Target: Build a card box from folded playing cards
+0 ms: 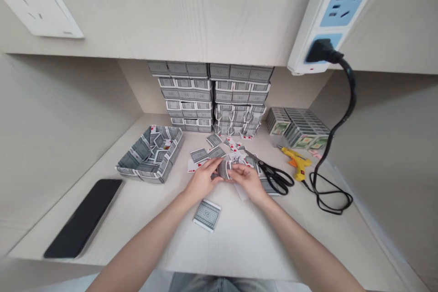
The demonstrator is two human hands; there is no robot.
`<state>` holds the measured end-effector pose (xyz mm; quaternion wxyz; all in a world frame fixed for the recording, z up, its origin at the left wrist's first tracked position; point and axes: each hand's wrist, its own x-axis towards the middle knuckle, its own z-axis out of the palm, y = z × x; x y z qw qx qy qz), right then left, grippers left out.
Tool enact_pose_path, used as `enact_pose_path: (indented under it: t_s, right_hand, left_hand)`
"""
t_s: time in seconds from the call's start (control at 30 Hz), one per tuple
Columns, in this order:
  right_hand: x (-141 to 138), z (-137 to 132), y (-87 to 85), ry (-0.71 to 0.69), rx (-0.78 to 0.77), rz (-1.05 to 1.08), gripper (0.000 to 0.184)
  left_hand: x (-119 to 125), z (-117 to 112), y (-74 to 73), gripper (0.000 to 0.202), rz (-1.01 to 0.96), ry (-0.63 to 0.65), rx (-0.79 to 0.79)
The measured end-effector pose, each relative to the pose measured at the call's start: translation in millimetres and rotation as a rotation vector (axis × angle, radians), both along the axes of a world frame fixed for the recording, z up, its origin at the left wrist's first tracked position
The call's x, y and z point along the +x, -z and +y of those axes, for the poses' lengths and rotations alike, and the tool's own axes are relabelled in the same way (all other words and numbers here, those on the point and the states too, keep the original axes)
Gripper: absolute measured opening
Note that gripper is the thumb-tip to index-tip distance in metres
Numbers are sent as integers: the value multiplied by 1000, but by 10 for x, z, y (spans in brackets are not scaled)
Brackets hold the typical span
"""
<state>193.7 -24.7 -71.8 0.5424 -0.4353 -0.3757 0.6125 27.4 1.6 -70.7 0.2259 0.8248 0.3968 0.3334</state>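
Head view — at the tabletop (256, 242), facing stacked card boxes (189, 95), right of a card tray (172, 157); grasping between left hand (204, 177) and right hand (248, 180), left of black scissors (268, 169) — a patterned card piece (223, 169), near scattered cards (216, 152).

The card piece (224, 170) you hold has a grey patterned back edged in white, matching the grey-and-white box (171, 160) to your left, while you have red hearts on a white card (192, 167), black-handled scissors (268, 169), and a yellow glue gun (298, 160) with an orange trigger (292, 163).
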Motion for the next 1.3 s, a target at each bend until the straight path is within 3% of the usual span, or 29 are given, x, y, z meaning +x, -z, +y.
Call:
enact_pose_path:
  t_s: [0.37,0.53,1.3]
  right_hand:
    - [-28,-33,-83,40,-54,63,27]
    - [-26,-35,-69,65,-122,144,27]
    - [-71,-53,-27,88,-168,239,19]
  left_hand:
    - [3,-1,32,54,-42,-13,-11]
    - [10,-3,51,56,-46,-22,20]
    - [47,-54,53,53,-136,-90,38]
